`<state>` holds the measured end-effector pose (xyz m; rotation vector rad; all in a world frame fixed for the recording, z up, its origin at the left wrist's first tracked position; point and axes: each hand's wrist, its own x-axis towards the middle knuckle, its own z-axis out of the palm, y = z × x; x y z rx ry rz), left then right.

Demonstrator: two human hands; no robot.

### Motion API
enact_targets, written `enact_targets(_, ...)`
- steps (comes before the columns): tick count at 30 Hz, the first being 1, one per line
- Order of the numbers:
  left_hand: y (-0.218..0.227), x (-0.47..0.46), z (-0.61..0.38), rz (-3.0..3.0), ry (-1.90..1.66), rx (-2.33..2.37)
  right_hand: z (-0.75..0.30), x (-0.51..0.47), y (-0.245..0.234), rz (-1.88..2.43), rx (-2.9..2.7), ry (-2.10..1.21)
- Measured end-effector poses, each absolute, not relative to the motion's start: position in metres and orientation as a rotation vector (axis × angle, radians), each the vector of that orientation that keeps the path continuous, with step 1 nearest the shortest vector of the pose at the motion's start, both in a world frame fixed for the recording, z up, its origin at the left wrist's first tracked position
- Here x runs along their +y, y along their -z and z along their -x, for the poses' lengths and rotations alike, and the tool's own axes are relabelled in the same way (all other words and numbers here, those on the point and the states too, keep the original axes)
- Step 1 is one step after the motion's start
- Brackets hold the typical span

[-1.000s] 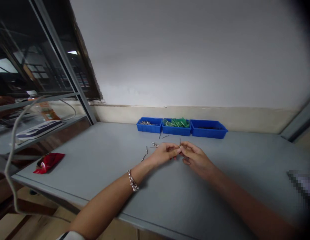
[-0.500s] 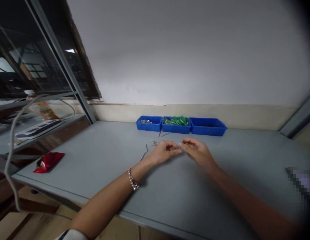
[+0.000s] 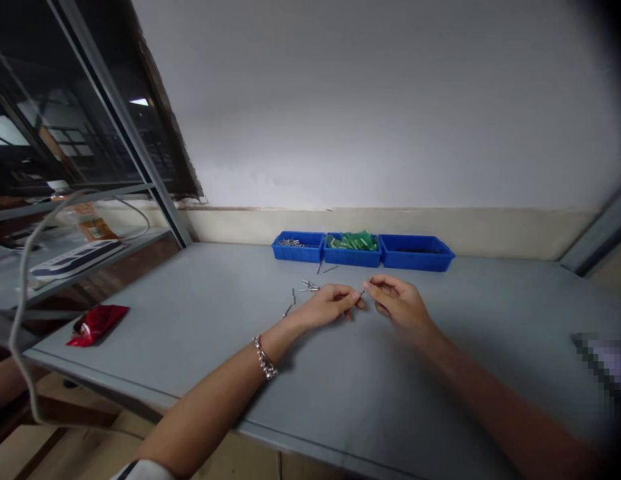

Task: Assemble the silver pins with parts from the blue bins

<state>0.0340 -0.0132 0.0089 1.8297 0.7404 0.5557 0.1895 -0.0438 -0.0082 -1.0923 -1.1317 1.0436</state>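
Note:
Above the middle of the grey table (image 3: 385, 373), my left hand (image 3: 331, 304) and my right hand (image 3: 397, 303) meet nearly fingertip to fingertip. Both are closed in a pinch on a small thin metal pin (image 3: 363, 291) that bridges the short gap between them; the fingers cover most of it. Left of my left hand lie several loose metal pins (image 3: 309, 286). Further pins lie near my left wrist, and two thin ones lie just in front of the bins. A beaded bracelet (image 3: 265, 359) is on my left wrist.
Along the wall stand three blue bins: the left bin (image 3: 297, 254) holds metal pins, the middle bin (image 3: 352, 259) green pieces, the right bin (image 3: 415, 262) dark small parts. A red packet (image 3: 97, 325) lies at the left; a pale cable (image 3: 23, 293) hangs beside the table.
The fingers of both hands have shifted slightly around the pin, and more of it shows between the fingertips. My left fingertips have turned a little downward. The bins and loose pins have stayed put.

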Motion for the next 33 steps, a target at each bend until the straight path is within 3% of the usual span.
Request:
enact_targets(9,-0.002,0.002,-0.031,-1.808,-0.904,0.999,-0.191,-0.045,0.007,1.151,-1.170,-1.008)
enact_targets(15,-0.030,0.044,0.002,-2.289,-1.272,1.736,-0.195,-0.041,0.011,1.298,-1.202,-0.954)
enact_targets(19,-0.042,0.071,0.013,-2.526,-0.912,2.099,-0.193,-0.039,0.013,1.286,-1.245,-0.955)
enact_targets(24,-0.043,0.090,0.004,-2.681,-0.503,2.089,-0.190,-0.041,0.008,1.308,-1.250,-0.934)
enact_targets(29,-0.039,0.100,0.002,-2.609,-0.356,2.102,-0.188,-0.045,0.004,1.331,-1.272,-0.919)
enact_targets(33,-0.030,0.094,0.011,-2.640,-0.476,2.054,-0.188,-0.045,0.006,1.353,-1.295,-0.907)
